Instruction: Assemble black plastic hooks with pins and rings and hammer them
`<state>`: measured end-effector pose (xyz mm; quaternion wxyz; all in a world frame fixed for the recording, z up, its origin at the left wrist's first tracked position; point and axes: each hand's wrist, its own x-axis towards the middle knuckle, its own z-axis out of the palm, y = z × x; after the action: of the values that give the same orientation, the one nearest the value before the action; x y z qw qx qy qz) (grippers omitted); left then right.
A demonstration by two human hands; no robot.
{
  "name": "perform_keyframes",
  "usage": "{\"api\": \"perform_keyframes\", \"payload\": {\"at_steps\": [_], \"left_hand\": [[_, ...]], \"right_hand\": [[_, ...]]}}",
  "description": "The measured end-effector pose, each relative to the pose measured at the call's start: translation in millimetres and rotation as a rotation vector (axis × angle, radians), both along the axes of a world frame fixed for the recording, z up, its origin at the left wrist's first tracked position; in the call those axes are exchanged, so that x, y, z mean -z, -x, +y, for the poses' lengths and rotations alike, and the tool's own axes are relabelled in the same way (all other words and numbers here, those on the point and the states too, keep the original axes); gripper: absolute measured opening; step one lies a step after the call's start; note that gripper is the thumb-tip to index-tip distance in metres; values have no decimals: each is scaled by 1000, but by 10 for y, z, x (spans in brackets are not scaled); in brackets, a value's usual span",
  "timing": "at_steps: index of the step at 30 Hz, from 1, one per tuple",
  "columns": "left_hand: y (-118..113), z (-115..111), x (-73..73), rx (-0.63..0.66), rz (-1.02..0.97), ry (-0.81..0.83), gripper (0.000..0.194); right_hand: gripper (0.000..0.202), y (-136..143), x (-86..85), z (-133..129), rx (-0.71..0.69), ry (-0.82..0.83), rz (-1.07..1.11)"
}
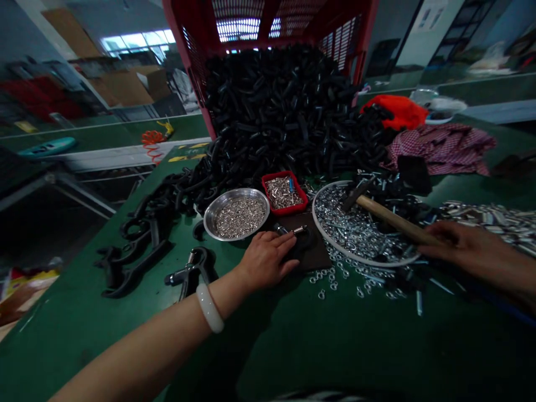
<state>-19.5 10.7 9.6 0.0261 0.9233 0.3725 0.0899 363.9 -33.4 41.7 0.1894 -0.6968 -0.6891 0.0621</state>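
My right hand (456,243) grips the wooden handle of a hammer (389,219), whose dark head lies over a round tray (364,261) of small metal parts. My left hand (268,259), with a white bangle on its wrist, holds a black plastic clamp (309,237) down on a dark flat plate (320,257). A spring and bolt show on that clamp beyond the fingers; the rest is partly hidden. Left of this hand lies another black clamp (203,262) with a spring and bolt.
Behind are a steel bowl (209,223) of small pins, a red tray (288,210) of rivets, and a tipped red crate (190,72) spilling black parts (285,111). Loose metal eyelets (334,285) lie by the round tray. A checked cloth (444,148) sits at right.
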Motion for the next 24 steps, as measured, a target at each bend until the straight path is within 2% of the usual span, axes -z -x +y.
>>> {"api": "perform_keyframes", "payload": {"at_steps": [2, 4, 7, 9, 12, 16, 18, 22, 24], "left_hand": [[-22, -51, -34, -30, 18, 42, 61], [-46, -72, -58, -59, 38, 69, 64], [-77, -70, -86, -78, 69, 89, 63], [-86, -67, -102, -79, 85, 94, 63], [-80, -72, -111, -84, 93, 90, 62], [-64, -71, -94, -76, 62, 85, 62], [-60, -61, -85, -67, 47, 84, 61], [-50, -35, -74, -59, 41, 90, 60], [-42, -26, -69, -49, 33, 86, 60]], "right_hand": [[42, 200, -66, -147, 45, 131, 32], [52, 445, -51, -273, -8, 172, 52], [52, 750, 87, -348, -143, 68, -152], [51, 853, 161, -337, -205, -2, -316], [55, 889, 136, -324, -247, -91, -427], [60, 886, 38, -376, -242, -274, -363], [60, 886, 49, -388, -257, -272, -370], [51, 879, 57, -357, -310, -136, -370], [52, 881, 29, -361, -259, -206, -305]]}}
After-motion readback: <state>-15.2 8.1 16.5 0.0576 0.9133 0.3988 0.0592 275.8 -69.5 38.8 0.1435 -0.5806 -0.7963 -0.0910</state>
